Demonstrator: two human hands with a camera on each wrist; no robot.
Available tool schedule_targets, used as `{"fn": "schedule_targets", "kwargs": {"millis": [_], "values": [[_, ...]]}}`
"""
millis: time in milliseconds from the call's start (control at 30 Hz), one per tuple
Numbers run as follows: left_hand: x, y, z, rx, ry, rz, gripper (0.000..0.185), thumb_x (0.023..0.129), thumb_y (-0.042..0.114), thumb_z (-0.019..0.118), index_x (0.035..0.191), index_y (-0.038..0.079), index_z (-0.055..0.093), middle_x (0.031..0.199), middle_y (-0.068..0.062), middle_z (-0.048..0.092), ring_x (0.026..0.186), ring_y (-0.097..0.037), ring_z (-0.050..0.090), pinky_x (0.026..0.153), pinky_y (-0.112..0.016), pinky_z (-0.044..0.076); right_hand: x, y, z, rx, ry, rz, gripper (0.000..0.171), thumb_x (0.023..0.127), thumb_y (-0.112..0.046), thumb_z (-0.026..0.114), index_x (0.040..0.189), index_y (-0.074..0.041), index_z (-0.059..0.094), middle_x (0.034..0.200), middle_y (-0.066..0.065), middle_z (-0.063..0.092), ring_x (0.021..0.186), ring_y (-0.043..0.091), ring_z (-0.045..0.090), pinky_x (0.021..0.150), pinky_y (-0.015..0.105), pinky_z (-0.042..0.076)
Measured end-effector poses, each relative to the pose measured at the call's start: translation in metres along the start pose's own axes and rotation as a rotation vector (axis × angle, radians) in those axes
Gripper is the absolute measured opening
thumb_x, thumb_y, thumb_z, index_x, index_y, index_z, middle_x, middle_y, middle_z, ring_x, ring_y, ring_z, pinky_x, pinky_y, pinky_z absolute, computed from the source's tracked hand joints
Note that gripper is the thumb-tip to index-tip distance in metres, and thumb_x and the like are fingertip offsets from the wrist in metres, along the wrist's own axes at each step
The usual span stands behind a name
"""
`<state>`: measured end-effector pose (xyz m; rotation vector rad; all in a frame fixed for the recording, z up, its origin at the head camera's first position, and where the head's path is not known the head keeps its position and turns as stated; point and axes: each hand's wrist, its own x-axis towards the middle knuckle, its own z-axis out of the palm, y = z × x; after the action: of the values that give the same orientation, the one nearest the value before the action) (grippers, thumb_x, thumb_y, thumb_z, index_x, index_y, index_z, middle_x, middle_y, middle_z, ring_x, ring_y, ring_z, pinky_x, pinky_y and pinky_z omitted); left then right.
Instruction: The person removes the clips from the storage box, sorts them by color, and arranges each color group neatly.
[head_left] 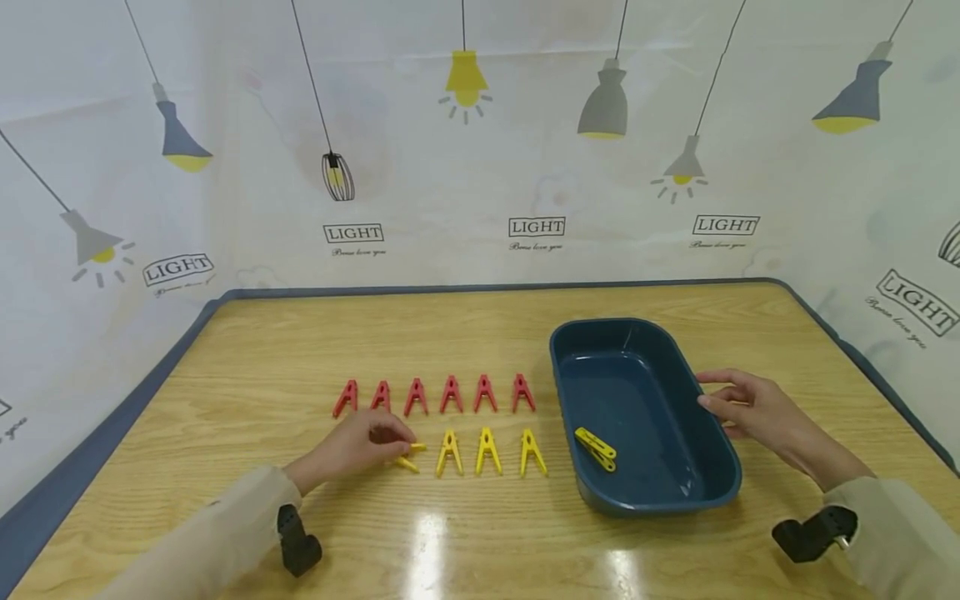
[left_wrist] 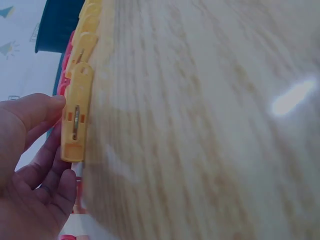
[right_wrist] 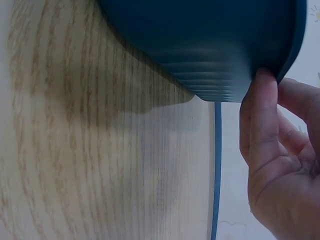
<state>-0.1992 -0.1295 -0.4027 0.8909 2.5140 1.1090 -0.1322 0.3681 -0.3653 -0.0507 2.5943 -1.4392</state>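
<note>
Head view, nearest the person: two sleeves and a wrist camera on each arm, resting over the wooden table [head_left: 247, 350]. The left hand [head_left: 352, 446] lies on the table at the left end of the yellow row, fingers curled down onto a yellow peg [head_left: 408, 457] that lies flat. The left wrist view shows the thumb [left_wrist: 35, 107] and fingertips pinching that peg [left_wrist: 75, 117] at its spring end while it rests on the wood. Three more yellow pegs [head_left: 489, 452] stand in line to its right. Behind them runs a row of six red pegs [head_left: 435, 394], all upright on their legs.

To the right sits a dark blue tub [head_left: 705, 487] with one yellow peg [head_left: 596, 448] already lying inside near its left wall. The right hand [head_left: 750, 408] rests against the tub's right rim, fingers straight and relaxed; the right wrist view shows a fingertip [right_wrist: 260, 115] pressed to the outer wall [right_wrist: 210, 45], steadying it and gripping nothing.

To do this step well, I judge the left hand should keep its pinch near the peg's middle, so it does not swing, and lift it straight up before it travels, well clear of the neighbouring yellow peg. The right hand should hold the tub steady so it cannot slide on the glossy table.
</note>
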Motion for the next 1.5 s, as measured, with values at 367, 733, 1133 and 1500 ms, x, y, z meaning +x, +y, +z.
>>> {"fn": "schedule_targets", "kwargs": {"millis": [367,733,1133,1500], "values": [[-0.015,0.002,-0.007,0.007,0.113,-0.105,0.014,0.082,0.018,0.064,0.091,0.006,0.065,0.084,0.0,0.06,0.075,-0.012,0.055,0.066,-0.025,0.047,0.0,0.001,-0.001,-0.005,0.005,0.003,0.053,0.091,-0.028,0.05,0.131,0.004,0.033,0.099,0.013,0.056,0.082,0.007,0.056,0.068,0.033,0.05],[-0.015,0.006,0.001,0.065,0.142,-0.198,0.017,0.077,0.023,0.069,0.084,0.008,0.064,0.074,0.003,0.057,0.067,-0.01,0.053,0.06,-0.024,0.045,-0.002,0.006,-0.001,0.005,-0.006,-0.023,0.053,0.092,-0.026,0.049,0.132,0.005,0.032,0.1,0.014,0.056,0.083,0.006,0.057,0.069,0.033,0.05],[-0.01,0.007,0.0,-0.017,0.121,-0.142,0.016,0.078,0.014,0.068,0.088,0.003,0.063,0.084,-0.004,0.061,0.075,-0.014,0.058,0.064,-0.022,0.048,-0.002,0.003,-0.001,-0.004,-0.003,-0.027,0.053,0.092,-0.025,0.049,0.131,0.005,0.032,0.1,0.014,0.055,0.083,0.006,0.057,0.069,0.033,0.05],[-0.01,0.01,0.002,-0.024,0.146,-0.134,0.018,0.081,0.012,0.064,0.094,-0.001,0.062,0.086,-0.005,0.061,0.077,-0.016,0.058,0.066,-0.023,0.048,-0.001,0.003,0.0,-0.011,-0.004,-0.022,0.053,0.091,-0.027,0.049,0.132,0.003,0.033,0.108,0.02,0.052,0.085,0.002,0.054,0.07,0.037,0.05]]}}
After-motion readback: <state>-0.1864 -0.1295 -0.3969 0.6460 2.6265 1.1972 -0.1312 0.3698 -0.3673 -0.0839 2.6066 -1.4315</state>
